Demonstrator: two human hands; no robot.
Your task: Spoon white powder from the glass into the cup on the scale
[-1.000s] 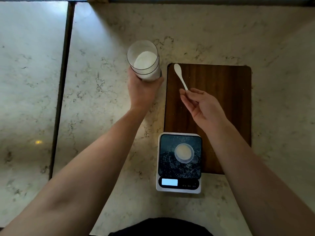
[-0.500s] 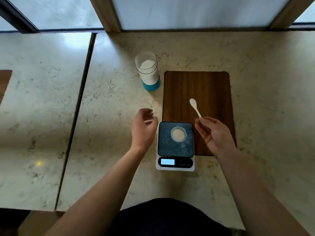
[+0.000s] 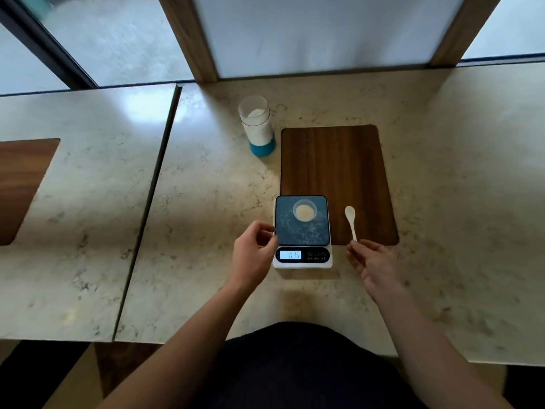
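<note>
A tall glass (image 3: 257,125) with a blue base holds white powder and stands alone at the back, left of the wooden board (image 3: 336,160). The small clear cup (image 3: 304,212) with powder in it sits on the dark plate of the scale (image 3: 302,231), whose lit display shows digits. My right hand (image 3: 373,265) pinches the handle end of a white spoon (image 3: 351,221), its bowl pointing away over the board, right of the scale. My left hand (image 3: 253,255) hovers at the scale's left edge, fingers loosely curled, holding nothing.
The marble counter (image 3: 206,202) has a dark seam (image 3: 147,208) down its left part. Another wooden board (image 3: 20,184) lies at the far left. Window frames (image 3: 188,39) stand behind the counter. My dark-clothed body (image 3: 295,364) is at the front edge.
My left hand let go of the glass and drew back to the scale's left edge. My right hand pulled the spoon back toward me, right of the scale. The view pulled back.
</note>
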